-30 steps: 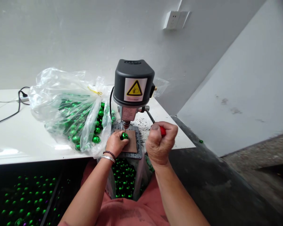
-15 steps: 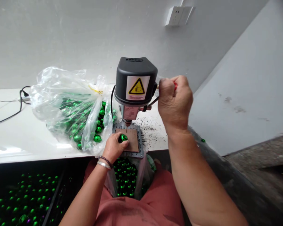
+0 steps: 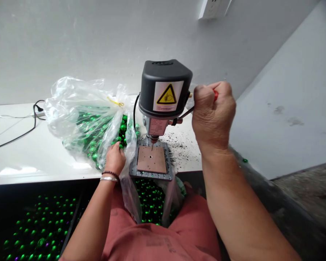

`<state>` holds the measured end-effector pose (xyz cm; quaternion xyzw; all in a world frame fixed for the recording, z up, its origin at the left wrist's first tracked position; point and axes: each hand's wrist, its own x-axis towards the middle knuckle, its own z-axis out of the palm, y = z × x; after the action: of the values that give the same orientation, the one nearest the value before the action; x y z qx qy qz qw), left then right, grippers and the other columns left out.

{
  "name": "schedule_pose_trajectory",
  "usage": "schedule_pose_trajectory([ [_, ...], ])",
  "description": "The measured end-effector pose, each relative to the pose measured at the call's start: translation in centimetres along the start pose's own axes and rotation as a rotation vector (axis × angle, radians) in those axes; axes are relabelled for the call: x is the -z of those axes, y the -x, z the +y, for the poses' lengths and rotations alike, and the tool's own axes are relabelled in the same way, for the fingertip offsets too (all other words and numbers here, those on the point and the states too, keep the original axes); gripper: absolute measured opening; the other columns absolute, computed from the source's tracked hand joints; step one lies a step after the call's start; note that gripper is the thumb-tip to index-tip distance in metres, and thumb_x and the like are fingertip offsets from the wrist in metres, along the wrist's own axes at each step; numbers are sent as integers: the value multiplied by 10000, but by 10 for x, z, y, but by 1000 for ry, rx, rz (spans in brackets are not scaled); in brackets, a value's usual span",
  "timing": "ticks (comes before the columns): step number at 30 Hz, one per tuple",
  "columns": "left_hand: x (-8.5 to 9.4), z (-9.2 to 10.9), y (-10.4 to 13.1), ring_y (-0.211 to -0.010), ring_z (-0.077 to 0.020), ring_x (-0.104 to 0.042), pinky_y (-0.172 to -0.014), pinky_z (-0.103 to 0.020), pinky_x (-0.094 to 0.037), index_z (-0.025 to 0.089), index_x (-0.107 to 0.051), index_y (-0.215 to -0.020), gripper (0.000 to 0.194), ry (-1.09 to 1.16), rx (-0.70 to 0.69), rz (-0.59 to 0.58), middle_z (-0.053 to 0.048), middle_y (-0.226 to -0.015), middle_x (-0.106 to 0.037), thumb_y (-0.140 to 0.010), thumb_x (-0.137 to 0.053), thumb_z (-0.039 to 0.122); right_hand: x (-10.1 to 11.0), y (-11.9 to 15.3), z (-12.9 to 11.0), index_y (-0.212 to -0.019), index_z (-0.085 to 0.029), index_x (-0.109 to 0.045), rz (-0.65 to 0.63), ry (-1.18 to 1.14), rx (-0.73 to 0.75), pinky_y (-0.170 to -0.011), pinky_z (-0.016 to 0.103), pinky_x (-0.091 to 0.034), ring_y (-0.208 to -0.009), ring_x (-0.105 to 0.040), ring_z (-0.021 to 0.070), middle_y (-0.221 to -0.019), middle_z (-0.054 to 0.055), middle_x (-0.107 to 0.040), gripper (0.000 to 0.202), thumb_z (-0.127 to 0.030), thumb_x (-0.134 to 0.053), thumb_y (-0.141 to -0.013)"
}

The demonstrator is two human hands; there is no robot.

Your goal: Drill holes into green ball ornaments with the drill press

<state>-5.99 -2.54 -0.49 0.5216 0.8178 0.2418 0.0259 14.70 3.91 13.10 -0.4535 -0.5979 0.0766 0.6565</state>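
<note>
My right hand (image 3: 214, 114) is wrapped round the feed lever (image 3: 188, 112) of a small black drill press (image 3: 165, 87); a bit of red knob (image 3: 215, 95) shows between the fingers. Under the drill bit (image 3: 152, 147) lies a brown board (image 3: 156, 165) with a small hole, on the slotted metal base (image 3: 133, 173). To the left, my left hand (image 3: 115, 158) reaches into the mouth of a clear plastic bag (image 3: 67, 96), its fingers closed at a shiny green ball (image 3: 121, 146). Part of those fingers is hidden. More green balls (image 3: 123, 127) fill the bag.
Between my legs an open plastic bag (image 3: 130, 194) holds many green balls. More balls (image 3: 38, 228) lie in a dark space below the table at left. Black shavings (image 3: 182, 146) litter the white table (image 3: 13, 156). A black cable (image 3: 24, 137) runs along its left side.
My left hand has moved left from the board to the bag, and the ball it held on the board is gone from there. My right hand stays on the lever. The view has shifted slightly.
</note>
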Motion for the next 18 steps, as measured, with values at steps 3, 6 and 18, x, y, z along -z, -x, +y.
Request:
schedule_pose_trajectory([
  [3, -18, -5, -15, -1085, -282, -522, -925, -370, -410, 52, -537, -1168, 397, -156, -9, -45, -190, -1150, -570, -813, -378, 130, 1, 1, 0, -698, -207, -390, 4, -3, 17, -597, 280, -361, -560, -390, 89, -612, -37, -368, 310, -488, -383, -828],
  [6, -27, -5, -20, -1072, -317, -507, -873, -415, -422, 90, -541, -1148, 390, -269, -29, -56, -186, -1152, -544, -806, -355, 118, 1, 3, 0, -696, -204, -387, 3, -23, 30, -566, 267, -350, -542, -377, 79, -607, -41, -369, 299, -472, -386, -829],
  [18, -31, -3, 0, -1038, -298, -544, -882, -423, -421, 99, -483, -1204, 409, -49, 10, -77, -218, -1148, -522, -809, -427, 193, 2, 10, 1, -719, -213, -407, 32, -69, 51, -602, 281, -395, -591, -452, 83, -647, -32, -447, 270, -455, -390, -838],
])
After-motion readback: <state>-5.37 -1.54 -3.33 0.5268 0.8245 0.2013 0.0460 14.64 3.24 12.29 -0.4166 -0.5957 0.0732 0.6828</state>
